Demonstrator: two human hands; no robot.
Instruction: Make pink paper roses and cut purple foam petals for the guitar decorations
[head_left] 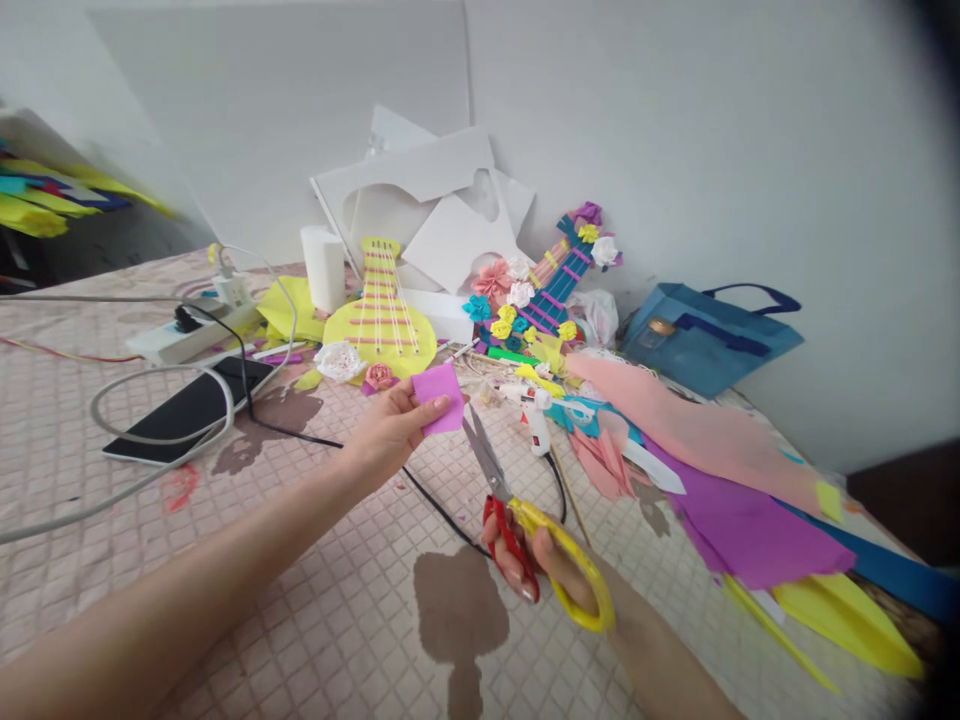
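Hands with scissors and purple paper over a cluttered craft table

A table [337, 625] covered in a pale, grid-patterned cloth with dark brown patches stands against a plain light wall [712, 150]; above its middle, the left hand [405, 415] pinches a small purple square of paper [439, 398] between thumb and fingers; the right hand [551, 560], nearer the viewer, grips scissors [496, 475] by their red and yellow handles, the blade tips just beside the paper's right edge, whether touching I cannot tell.

On the left lie a dark tablet [187, 400], looped cables and a white power strip [172, 338]; at the back, a yellow paper guitar [381, 330] stands near a white roll [324, 270], and a blue guitar [551, 295] trimmed with paper flowers leans to its right; cut white boards [420, 165] rest behind them.

Right of the scissors lies a white glue gun [535, 415]; beyond it, pink, purple, blue and yellow sheets [757, 535] spread along the table's right side, with a blue bag [712, 340] by the wall.
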